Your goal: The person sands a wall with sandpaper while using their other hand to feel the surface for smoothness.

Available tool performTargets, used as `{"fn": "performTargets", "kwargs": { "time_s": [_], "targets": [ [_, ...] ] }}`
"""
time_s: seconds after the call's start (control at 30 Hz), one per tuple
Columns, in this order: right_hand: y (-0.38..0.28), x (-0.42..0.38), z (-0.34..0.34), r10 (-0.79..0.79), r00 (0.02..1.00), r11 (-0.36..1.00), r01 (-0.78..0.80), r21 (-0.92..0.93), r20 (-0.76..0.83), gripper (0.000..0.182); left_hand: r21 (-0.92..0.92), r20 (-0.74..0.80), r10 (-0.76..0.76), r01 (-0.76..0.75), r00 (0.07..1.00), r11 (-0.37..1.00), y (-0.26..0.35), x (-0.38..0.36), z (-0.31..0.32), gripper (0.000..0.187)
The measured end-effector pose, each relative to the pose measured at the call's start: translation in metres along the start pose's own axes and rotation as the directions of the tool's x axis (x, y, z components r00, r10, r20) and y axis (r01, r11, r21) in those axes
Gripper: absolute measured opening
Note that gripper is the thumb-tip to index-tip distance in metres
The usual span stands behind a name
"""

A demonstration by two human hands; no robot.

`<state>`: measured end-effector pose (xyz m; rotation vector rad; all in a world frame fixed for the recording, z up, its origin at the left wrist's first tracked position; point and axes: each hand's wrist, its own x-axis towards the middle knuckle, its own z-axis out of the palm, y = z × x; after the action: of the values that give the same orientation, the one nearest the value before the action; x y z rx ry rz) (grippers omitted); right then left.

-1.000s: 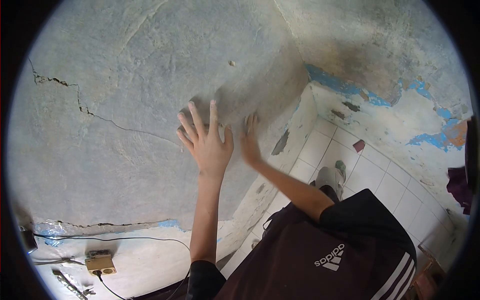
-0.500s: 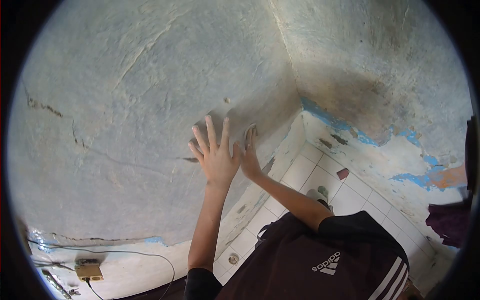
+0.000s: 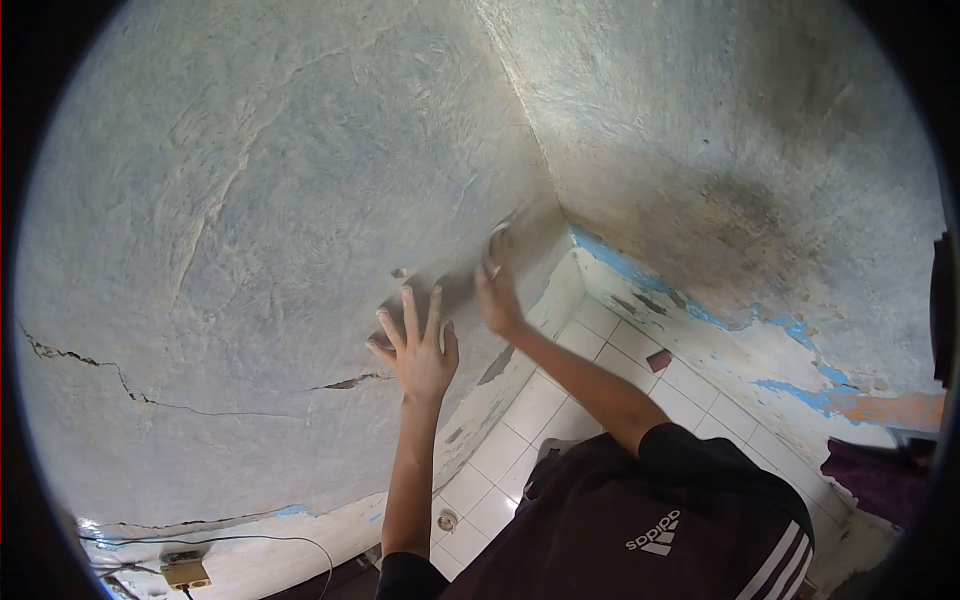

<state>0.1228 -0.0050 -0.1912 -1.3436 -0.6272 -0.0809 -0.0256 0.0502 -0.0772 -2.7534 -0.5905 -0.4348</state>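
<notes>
My left hand (image 3: 424, 362) lies flat with spread fingers on the rough grey plaster wall (image 3: 270, 230), just below a small hole (image 3: 400, 273). To its right and slightly higher, my right hand (image 3: 497, 292) is against the same wall near the corner, smeared by motion. Under its fingertips shows a thin greyish piece (image 3: 500, 230), pressed to the plaster; its kind is too blurred to make out. A crack (image 3: 350, 382) runs through the plaster left of my left wrist.
The adjoining wall (image 3: 800, 200) has a dark stain and peeling blue paint (image 3: 640, 265). Below is a white tiled floor (image 3: 540, 400) with a small dark red piece (image 3: 658, 360) and a round drain (image 3: 446, 520). A yellowish socket (image 3: 187, 573) with cables is at lower left; purple cloth (image 3: 870, 480) hangs right.
My right hand has moved up and away from my left hand, toward the corner. My left hand remains spread on the wall. The view has shifted, so the hole and crack appear lower and further left.
</notes>
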Motion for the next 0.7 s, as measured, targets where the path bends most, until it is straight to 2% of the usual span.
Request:
{"fn": "performTargets", "kwargs": {
  "time_s": [0.07,0.13,0.2,0.23,0.27,0.33,0.37,0.43,0.47,0.53,0.57,0.67,0.7],
  "targets": [
    [0.008,0.037,-0.022,0.106,0.990,0.994,-0.106,0.006,-0.097,0.077,-0.010,0.048,-0.015,0.015,0.999,1.000,0.000,-0.002,0.009,0.063],
    [0.004,0.049,-0.029,0.104,0.990,0.995,-0.104,-0.003,-0.093,0.077,-0.020,0.095,-0.016,0.018,0.995,1.000,0.003,-0.004,0.009,0.063],
    [-0.009,0.034,-0.019,0.242,0.966,0.970,-0.241,0.026,-0.089,0.075,-0.015,0.087,-0.033,0.035,0.996,0.999,0.013,-0.003,0.012,0.064],
    [-0.008,0.019,-0.009,0.186,0.981,0.983,-0.186,0.006,-0.052,0.074,-0.033,0.066,-0.006,0.008,0.998,0.999,0.017,-0.002,0.015,0.064],
    [-0.004,0.001,-0.004,0.006,0.999,1.000,-0.006,0.016,-0.035,0.074,-0.032,0.069,0.001,0.001,0.998,0.999,0.021,0.000,0.017,0.064],
    [-0.002,0.002,-0.005,0.016,1.000,0.999,-0.017,-0.048,-0.022,0.071,-0.124,0.077,0.106,-0.096,0.991,0.988,0.026,0.004,0.018,0.065],
    [0.001,0.010,-0.007,0.017,0.999,0.999,-0.018,-0.049,-0.034,0.071,-0.071,0.098,0.113,-0.106,0.989,0.992,0.029,0.006,0.017,0.065],
    [-0.010,0.052,-0.024,0.099,0.990,0.990,-0.109,-0.094,-0.101,0.068,-0.079,0.076,0.113,-0.107,0.991,0.991,0.032,0.012,0.016,0.065],
    [-0.016,0.068,-0.029,0.094,0.990,0.990,-0.104,-0.099,-0.107,0.068,-0.080,0.071,0.100,-0.094,0.993,0.992,0.033,0.013,0.015,0.065],
    [-0.022,0.087,-0.029,-0.045,0.986,0.976,0.009,-0.218,-0.158,0.067,-0.101,0.052,0.104,-0.098,0.993,0.990,0.034,0.018,0.006,0.065],
    [-0.026,0.085,-0.024,-0.052,0.985,0.975,0.015,-0.221,-0.163,0.067,-0.121,0.033,0.102,-0.097,0.994,0.988,0.033,0.021,0.004,0.065],
    [-0.024,0.048,-0.013,-0.142,0.986,0.974,0.123,-0.190,-0.089,0.067,-0.171,0.006,0.066,-0.064,0.998,0.983,0.028,0.022,0.007,0.066],
    [-0.003,0.023,-0.008,-0.174,0.984,0.953,0.161,-0.256,-0.029,0.068,-0.175,0.002,0.069,-0.067,0.998,0.982,0.026,0.019,0.008,0.066]
  ]
}}
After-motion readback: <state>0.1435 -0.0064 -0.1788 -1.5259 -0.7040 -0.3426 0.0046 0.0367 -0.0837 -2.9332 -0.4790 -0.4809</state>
